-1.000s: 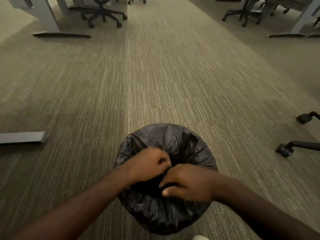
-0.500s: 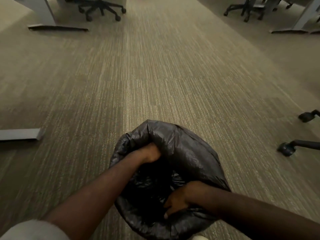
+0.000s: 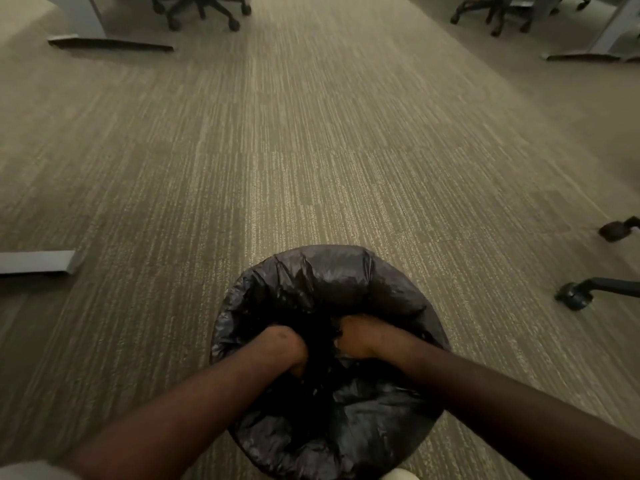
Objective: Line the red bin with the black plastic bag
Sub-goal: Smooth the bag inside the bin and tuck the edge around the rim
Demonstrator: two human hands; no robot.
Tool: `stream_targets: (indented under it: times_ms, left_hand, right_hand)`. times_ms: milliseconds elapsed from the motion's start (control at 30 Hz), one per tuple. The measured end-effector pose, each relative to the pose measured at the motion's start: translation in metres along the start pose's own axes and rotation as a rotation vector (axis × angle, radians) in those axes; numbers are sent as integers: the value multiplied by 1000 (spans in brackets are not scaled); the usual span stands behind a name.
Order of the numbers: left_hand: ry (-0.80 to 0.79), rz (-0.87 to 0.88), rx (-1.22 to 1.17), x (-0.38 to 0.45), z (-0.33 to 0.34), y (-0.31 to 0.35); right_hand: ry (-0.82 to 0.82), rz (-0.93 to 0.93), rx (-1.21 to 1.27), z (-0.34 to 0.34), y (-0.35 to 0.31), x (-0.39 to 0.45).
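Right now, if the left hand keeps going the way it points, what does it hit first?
Probably the black bag itself: the left hand points down into its opening, fingers hidden in the plastic. Depth below is unclear.

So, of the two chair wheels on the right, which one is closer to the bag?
The lower chair wheel, level with the top of the black bag. The other wheel sits higher up, by the right edge.

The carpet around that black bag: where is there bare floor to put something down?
Widest free patch: the carpet ahead of the black bag, running up to the far office chairs. Left is bare up to the grey desk foot. Right is tighter, with chair casters nearby. Both hands fill the bag's mouth.
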State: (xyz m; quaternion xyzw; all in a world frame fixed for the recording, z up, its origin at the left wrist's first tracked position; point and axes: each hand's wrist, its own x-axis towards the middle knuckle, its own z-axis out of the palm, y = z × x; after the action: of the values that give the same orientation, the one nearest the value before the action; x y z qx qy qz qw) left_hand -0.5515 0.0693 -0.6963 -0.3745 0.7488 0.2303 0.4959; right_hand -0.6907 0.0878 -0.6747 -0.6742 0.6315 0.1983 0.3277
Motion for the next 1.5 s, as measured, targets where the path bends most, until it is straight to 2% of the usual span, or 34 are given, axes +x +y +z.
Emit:
stream_targets:
  times_ms: [100,167,233,267,300,333,367,400,433,533,600,700,867,1033,1133,1233,1333,1500]
  left_hand:
    - [158,34,40,-19,-6,-1]
    - [374,81,3,-36,-16,-3]
    - [693,187,-107,-58,-28,-9]
    - [897,238,-158,-68,-32,-14]
    - [1125,273,-174,-76,-36,-20]
    - [1343,291,-166,-82,-39,-27]
    - [1496,288,-151,-84,-42,-34]
    - [1556,271,-132,-83,-44,-42]
    - [1537,219,-115,-78,-46,-50]
    - [1326,66,-139,-55,-56,-65]
    - [1222,52,-217,-39,-62,-69]
    - [1104,64,-324,-23,-67,-75]
    - [1045,142,-441,-26,-68,-86]
    - [1242,220,-806,-54,-38,-108]
    - [1290,127,-963,-59,-18,-124]
    - [1178,120,-1138,-64,-2,-135]
    - [1054,140,-1172,-63,8,-135]
    - [1011,150,-1239,-54,11,-125]
  right_hand:
    - [71,-84,52,-17,-4,-14]
    - [295,-203,133,-30,-5,-33]
    - [693,-302,172,-39,0,-55]
    - [887,-313,121,-41,4,-64]
    - [1015,-291,62,-42,10,-71]
    - [1062,-242,35,-43,17,-75]
    - [1041,-172,54,-44,23,-76]
    - [989,-99,111,-44,29,-74]
    - [934,-43,181,-44,35,-70]
    - [822,-8,408,-42,45,-55]
    - [791,-13,559,-42,50,-45]
    - [747,-13,660,-48,58,-36]
    - [600,-54,879,-55,68,-44]
    - [813,67,803,-22,77,-100]
    - [757,145,1001,13,81,-132]
    - [623,181,1254,37,83,-147]
    - [510,185,1416,51,80,-148]
    - [437,136,1541,53,75,-144]
